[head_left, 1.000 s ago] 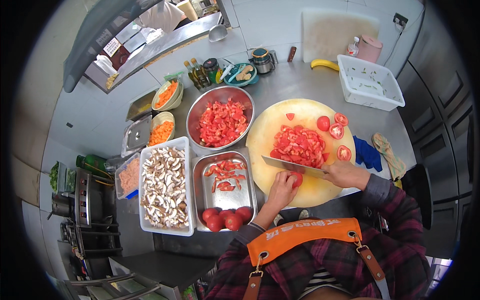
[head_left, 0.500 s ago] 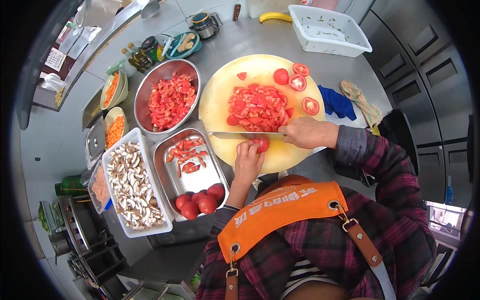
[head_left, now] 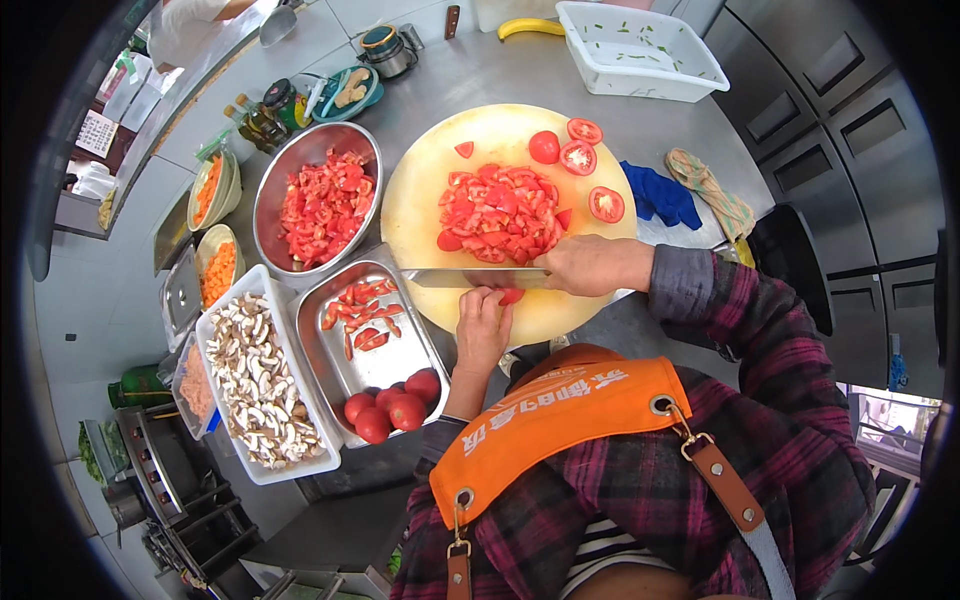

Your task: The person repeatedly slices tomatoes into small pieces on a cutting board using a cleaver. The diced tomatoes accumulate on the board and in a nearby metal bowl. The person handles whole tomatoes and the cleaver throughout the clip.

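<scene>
Tomato piece [head_left: 511, 296] on the near part of the round board [head_left: 410, 220], pinched in the fingers of the left hand [head_left: 485, 328]. At the board's near side too, right hand [head_left: 592, 265] clamped on the knife [head_left: 470, 278]; hard to tell whether blade and piece touch. For even cuts, tuck the left fingertips back, press the piece steady, and guide the blade level, clear of the chopped heap [head_left: 495, 212] at the board's middle.
</scene>
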Demonstrator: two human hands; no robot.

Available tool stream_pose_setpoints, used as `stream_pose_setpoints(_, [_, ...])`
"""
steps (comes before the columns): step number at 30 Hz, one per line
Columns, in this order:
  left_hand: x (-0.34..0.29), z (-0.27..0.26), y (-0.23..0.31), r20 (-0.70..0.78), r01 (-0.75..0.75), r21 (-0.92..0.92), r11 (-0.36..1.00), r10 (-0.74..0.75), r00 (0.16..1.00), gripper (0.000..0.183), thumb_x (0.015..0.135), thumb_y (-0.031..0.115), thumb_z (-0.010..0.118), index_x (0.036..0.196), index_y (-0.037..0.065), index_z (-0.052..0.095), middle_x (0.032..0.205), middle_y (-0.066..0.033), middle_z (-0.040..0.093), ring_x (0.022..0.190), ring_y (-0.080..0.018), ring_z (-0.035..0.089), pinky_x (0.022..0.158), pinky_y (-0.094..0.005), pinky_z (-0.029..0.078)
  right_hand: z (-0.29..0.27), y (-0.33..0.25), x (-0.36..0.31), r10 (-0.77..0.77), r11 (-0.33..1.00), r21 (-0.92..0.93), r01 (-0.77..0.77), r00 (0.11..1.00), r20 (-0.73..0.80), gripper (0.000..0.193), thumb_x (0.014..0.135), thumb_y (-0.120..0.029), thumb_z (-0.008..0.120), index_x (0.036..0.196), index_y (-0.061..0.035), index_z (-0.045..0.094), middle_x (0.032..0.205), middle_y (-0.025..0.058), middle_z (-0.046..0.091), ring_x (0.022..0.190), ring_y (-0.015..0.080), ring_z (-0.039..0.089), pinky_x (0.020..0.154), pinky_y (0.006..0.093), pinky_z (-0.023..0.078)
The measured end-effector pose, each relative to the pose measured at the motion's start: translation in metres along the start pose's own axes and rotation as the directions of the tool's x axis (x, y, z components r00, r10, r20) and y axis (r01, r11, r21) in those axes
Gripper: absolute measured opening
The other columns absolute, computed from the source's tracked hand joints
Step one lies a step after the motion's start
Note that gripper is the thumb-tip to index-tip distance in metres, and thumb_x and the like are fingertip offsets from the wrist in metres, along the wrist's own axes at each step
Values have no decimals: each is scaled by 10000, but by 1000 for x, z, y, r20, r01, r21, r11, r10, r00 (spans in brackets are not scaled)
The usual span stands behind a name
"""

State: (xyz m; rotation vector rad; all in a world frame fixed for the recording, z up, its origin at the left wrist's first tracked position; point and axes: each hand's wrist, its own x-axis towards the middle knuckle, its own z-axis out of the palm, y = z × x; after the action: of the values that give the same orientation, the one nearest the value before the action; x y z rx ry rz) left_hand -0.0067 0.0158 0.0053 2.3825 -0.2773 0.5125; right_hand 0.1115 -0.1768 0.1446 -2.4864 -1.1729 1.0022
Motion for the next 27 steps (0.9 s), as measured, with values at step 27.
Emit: stream_pose_setpoints(27, [17, 5, 5, 41, 139, 41, 989, -141, 989, 457, 675, 91, 790, 1067, 53, 558, 1077, -148, 528, 1017, -357, 527, 853, -431, 479, 5, 13, -9, 17, 999, 36, -14, 997, -80, 260, 922, -191, 491, 1017, 25, 602, 876, 238, 655, 857, 393, 645, 731, 487, 492])
